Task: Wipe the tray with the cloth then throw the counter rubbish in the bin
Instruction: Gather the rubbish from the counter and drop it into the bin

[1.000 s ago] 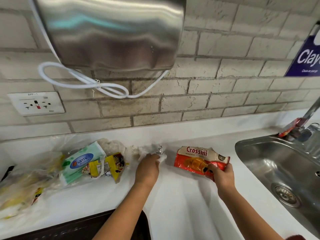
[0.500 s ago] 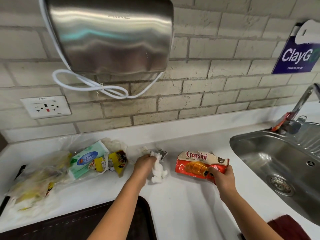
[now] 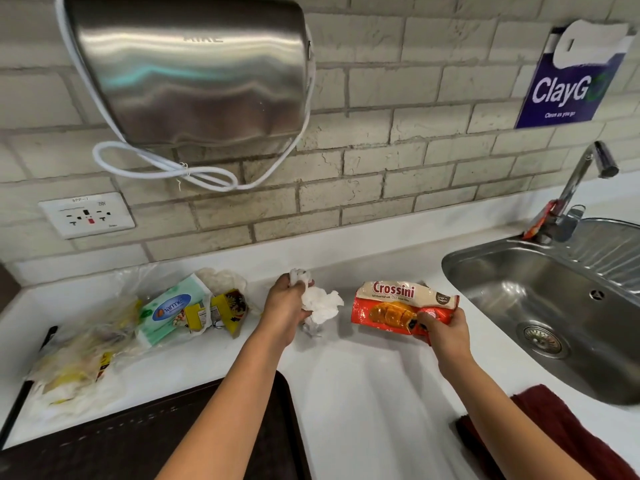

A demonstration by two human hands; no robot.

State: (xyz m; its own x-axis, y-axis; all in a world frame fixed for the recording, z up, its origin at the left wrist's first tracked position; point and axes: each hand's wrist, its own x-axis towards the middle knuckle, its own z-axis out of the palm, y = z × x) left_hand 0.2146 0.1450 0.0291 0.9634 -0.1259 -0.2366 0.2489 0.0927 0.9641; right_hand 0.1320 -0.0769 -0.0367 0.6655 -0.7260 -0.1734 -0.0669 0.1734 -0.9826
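My left hand (image 3: 285,304) grips a crumpled white tissue (image 3: 320,303) just above the white counter (image 3: 363,393). My right hand (image 3: 445,329) pinches the near edge of a red and cream Crossini wrapper (image 3: 398,303), lifted slightly off the counter. A dark brown tray (image 3: 138,441) lies at the near left edge. A dark red cloth (image 3: 561,431) sits on the counter at the near right. More rubbish lies to the left: a green tissue pack (image 3: 169,311), a yellow wrapper (image 3: 227,310) and clear plastic bags (image 3: 76,358).
A steel sink (image 3: 554,306) with a tap (image 3: 575,188) is set into the counter on the right. A steel hand dryer (image 3: 187,67) hangs on the brick wall above, with a white cable loop. A wall socket (image 3: 86,214) is at the left. No bin is in view.
My left hand has closed on the tissue and lifted it from the counter. My right hand has kept hold of the Crossini wrapper. The view pulled back, showing the tray and red cloth.
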